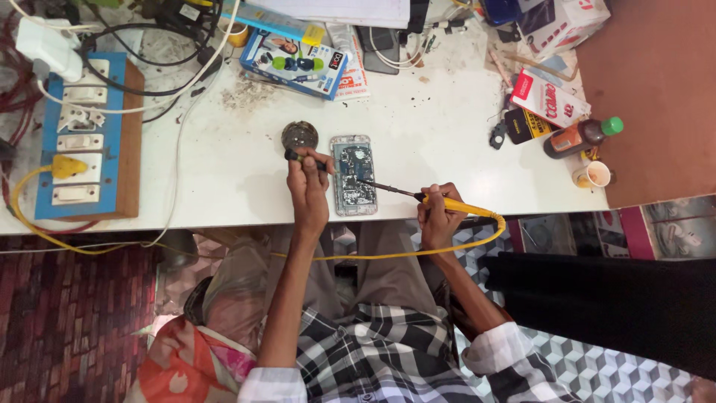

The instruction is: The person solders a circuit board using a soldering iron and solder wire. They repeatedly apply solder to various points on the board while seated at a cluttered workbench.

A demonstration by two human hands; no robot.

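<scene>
An opened phone (353,186) lies face down on the white worktable (224,172), its circuit board exposed. My left hand (309,190) rests at the phone's left edge and grips a thin dark tool (302,157) whose tip points at the board. My right hand (438,215) is at the table's front edge, closed around a yellow-handled soldering iron (455,204). The iron's long dark tip (384,186) reaches left onto the phone's board. A yellow cord (418,252) loops from the iron down across my lap.
A small round tin (300,135) sits just beyond my left hand. A blue switchboard (82,142) with plugs and cables fills the left end. Boxes and packets (294,60) lie at the back. An orange bottle (580,137) and paper cup (593,175) stand at the right.
</scene>
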